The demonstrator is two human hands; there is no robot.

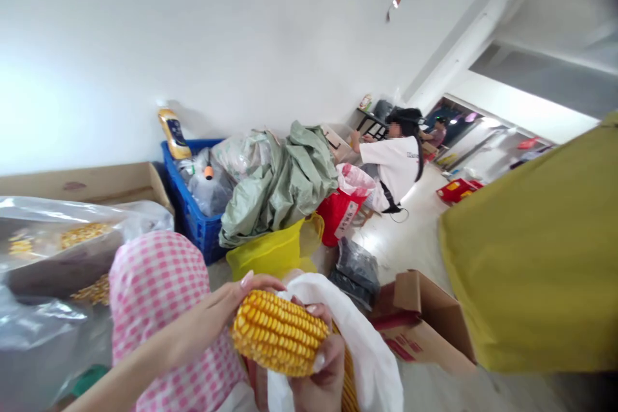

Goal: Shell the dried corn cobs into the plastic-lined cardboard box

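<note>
Corn cob (279,333): yellow, between your hands, long axis nearly level.
Background: blue plastic crate (192,225) and a co-worker (393,167), well beyond you.
Foreground: pink gingham cloth (154,315) to your left, white cloth (371,347) to your right.
Left hand (212,315): fingers curled, gripping the cob's left end from above.
Right hand (318,373): cupped, gripping its right end from below, nearer the white cloth.

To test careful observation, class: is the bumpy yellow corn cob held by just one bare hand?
No, the left hand grips the bumpy yellow corn cob from above while the right hand holds it from below.

Hands (318,376) around a dried corn cob (279,333)
</note>
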